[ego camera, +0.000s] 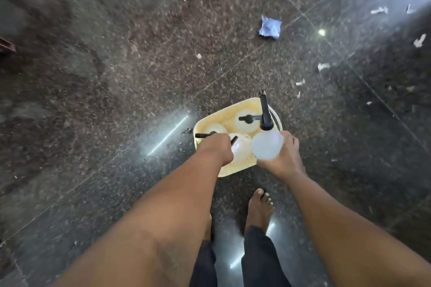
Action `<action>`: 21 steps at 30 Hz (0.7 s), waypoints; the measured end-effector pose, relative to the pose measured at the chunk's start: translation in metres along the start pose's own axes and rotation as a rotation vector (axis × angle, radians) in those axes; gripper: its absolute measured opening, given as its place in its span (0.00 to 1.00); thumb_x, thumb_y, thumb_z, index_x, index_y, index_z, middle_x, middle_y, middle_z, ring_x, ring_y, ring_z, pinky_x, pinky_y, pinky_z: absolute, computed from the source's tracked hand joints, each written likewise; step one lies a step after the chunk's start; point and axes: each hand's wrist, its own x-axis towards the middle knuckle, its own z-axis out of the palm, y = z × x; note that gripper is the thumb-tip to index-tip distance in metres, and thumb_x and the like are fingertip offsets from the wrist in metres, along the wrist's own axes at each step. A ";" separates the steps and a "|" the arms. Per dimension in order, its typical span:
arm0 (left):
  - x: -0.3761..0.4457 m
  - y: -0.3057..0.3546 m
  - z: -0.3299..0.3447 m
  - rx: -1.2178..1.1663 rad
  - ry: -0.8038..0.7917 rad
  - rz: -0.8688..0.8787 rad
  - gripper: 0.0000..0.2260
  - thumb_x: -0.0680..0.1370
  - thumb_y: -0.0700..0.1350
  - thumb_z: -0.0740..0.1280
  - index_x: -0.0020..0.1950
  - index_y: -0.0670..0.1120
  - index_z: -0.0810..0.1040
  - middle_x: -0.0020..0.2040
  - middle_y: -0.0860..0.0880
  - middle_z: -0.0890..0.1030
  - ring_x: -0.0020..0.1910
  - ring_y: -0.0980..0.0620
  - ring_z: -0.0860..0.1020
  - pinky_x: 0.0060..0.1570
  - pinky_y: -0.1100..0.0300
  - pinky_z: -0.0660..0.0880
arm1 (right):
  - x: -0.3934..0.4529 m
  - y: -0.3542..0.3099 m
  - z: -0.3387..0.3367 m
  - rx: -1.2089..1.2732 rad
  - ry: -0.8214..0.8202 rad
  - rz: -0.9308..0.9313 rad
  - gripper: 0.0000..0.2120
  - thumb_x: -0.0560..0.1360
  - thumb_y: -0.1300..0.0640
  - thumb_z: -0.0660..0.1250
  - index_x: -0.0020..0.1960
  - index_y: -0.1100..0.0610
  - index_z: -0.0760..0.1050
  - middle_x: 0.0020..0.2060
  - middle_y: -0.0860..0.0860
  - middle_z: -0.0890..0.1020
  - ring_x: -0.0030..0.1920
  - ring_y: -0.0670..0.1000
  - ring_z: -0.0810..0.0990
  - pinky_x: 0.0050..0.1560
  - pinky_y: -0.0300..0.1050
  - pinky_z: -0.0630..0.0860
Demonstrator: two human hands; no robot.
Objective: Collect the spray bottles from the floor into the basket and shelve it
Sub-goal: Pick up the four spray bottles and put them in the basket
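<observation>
A pale yellow basket stands on the dark polished floor just in front of my feet. Inside it are white spray bottles with black pump tops: one at the back, one at the left, one in the middle. My left hand reaches into the basket, closed around the neck of the middle bottle. My right hand grips a translucent white spray bottle from below, over the basket's right side, its black nozzle pointing away from me.
A crumpled blue cloth or paper lies on the floor beyond the basket. Several white paper scraps are scattered to the right. My bare foot stands just behind the basket. A dark reddish object sits at the left edge.
</observation>
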 end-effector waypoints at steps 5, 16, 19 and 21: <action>0.038 0.006 0.013 0.166 -0.003 0.111 0.02 0.75 0.39 0.62 0.43 0.44 0.71 0.40 0.46 0.73 0.43 0.43 0.75 0.38 0.53 0.74 | 0.031 0.007 0.032 -0.004 0.020 0.005 0.46 0.57 0.52 0.79 0.69 0.53 0.58 0.64 0.54 0.64 0.62 0.59 0.71 0.58 0.53 0.74; 0.068 0.023 0.024 0.286 -0.048 0.154 0.07 0.77 0.37 0.60 0.51 0.45 0.75 0.39 0.49 0.71 0.42 0.44 0.73 0.37 0.53 0.73 | 0.053 0.024 0.036 -0.107 0.053 -0.029 0.49 0.58 0.48 0.77 0.73 0.52 0.58 0.68 0.54 0.64 0.68 0.60 0.65 0.63 0.55 0.67; 0.070 0.026 0.020 0.341 -0.085 0.177 0.07 0.76 0.38 0.60 0.51 0.47 0.74 0.41 0.49 0.72 0.42 0.45 0.72 0.38 0.53 0.73 | 0.055 0.023 0.037 -0.332 0.087 -0.016 0.49 0.59 0.43 0.75 0.74 0.50 0.56 0.70 0.52 0.65 0.67 0.60 0.64 0.61 0.57 0.62; 0.068 0.026 0.022 0.385 -0.104 0.182 0.10 0.76 0.38 0.61 0.56 0.46 0.75 0.47 0.48 0.74 0.45 0.45 0.75 0.37 0.53 0.73 | 0.058 0.022 0.041 -0.392 0.079 -0.009 0.50 0.61 0.41 0.74 0.76 0.51 0.53 0.72 0.53 0.65 0.65 0.60 0.67 0.60 0.57 0.63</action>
